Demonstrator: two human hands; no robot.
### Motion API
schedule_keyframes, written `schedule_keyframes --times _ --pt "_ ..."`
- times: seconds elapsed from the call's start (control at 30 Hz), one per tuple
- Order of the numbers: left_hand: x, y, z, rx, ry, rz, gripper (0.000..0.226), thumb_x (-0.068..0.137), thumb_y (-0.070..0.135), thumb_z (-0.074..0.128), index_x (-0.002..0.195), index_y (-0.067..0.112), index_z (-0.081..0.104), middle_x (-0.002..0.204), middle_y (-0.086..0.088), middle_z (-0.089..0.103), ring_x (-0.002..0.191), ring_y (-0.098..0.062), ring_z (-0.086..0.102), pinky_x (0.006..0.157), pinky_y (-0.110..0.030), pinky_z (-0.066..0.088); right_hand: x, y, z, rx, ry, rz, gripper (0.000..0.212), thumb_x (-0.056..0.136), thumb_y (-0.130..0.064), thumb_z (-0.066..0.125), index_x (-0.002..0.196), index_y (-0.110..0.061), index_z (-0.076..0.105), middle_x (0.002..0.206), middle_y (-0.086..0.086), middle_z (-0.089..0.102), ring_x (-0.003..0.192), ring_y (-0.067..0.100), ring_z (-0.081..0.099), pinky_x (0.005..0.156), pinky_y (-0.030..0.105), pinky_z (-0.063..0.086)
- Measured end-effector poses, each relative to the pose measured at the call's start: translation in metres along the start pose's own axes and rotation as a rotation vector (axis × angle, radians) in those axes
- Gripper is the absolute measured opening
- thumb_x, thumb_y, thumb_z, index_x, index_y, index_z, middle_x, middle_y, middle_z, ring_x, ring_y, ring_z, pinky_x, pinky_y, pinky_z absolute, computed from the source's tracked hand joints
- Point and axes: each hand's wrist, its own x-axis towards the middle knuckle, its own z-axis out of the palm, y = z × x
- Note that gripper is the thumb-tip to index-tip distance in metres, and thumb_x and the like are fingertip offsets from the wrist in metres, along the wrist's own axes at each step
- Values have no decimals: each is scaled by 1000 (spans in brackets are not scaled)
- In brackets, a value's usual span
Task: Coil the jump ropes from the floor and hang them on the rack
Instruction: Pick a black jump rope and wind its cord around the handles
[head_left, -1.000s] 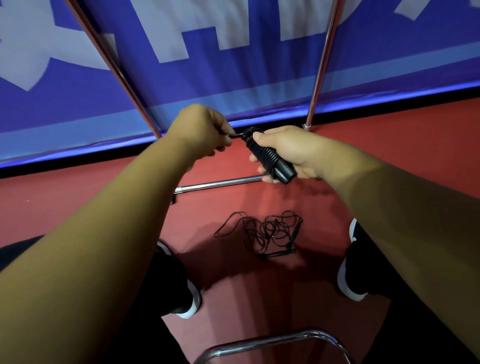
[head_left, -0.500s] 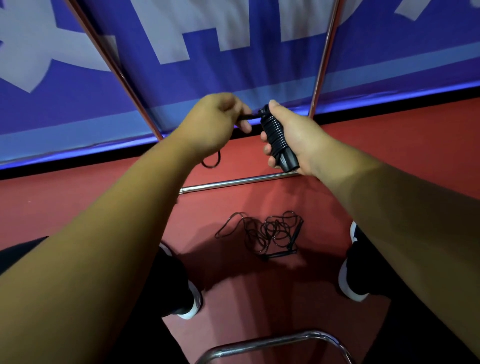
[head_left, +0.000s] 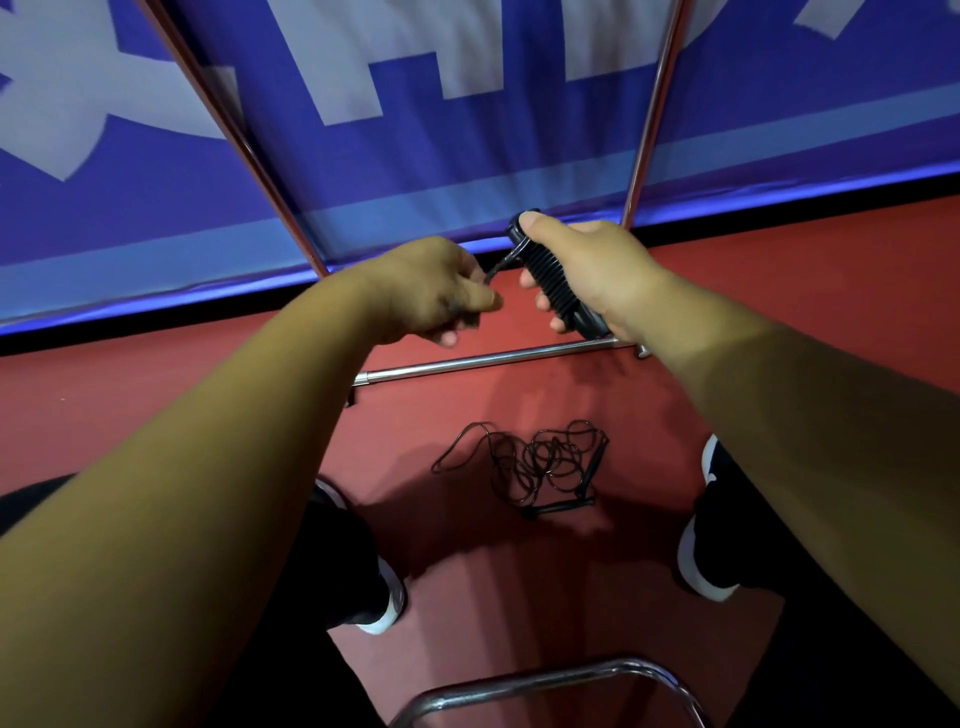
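My right hand (head_left: 597, 270) grips a black jump rope bundle (head_left: 550, 283), cord wound tightly round the handles, thumb on its top end. My left hand (head_left: 436, 291) pinches the loose cord end (head_left: 504, 262) that runs to the bundle's top. A second black jump rope (head_left: 535, 462) lies tangled on the red floor between my feet, its handles at the right and bottom of the heap. The chrome rack's uprights (head_left: 647, 130) rise behind my hands, and its low crossbar (head_left: 467, 361) runs just under them.
A blue and white banner (head_left: 467, 156) stands behind the rack. My two black shoes with white soles (head_left: 374, 587) (head_left: 711, 525) flank the tangled rope. A curved chrome tube (head_left: 545, 680) sits at the bottom of the view.
My left hand dropped lower and drew the cord end down from the bundle's top. My right hand tilted the bundle more upright and shifted slightly right.
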Motion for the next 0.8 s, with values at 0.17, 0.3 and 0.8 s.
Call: schedule_keyframes --times 0.17,0.3,0.8 --pt "6 3 7 -465 158 33 17 102 22 65 91 10 59 76 -11 55 56 -19 62 56 -31 59 2 1 1 36 10 15 47 102 -54 61 108 -9 75 82 6 77 60 20 64 51 36 55" --pt "3 16 14 -902 93 13 33 100 40 68 85 13 58 61 2 51 63 -15 65 59 -31 61 1 -1 8 71 11 27 41 101 -53 63 104 -14 75 80 5 76 61 22 65 53 36 55" --pt "12 -11 12 -338 37 7 12 98 11 71 90 5 77 88 -15 71 75 -20 65 77 -33 65 3 2 -2 107 84 51 40 102 -50 62 98 -11 72 80 8 76 59 23 63 52 37 55"
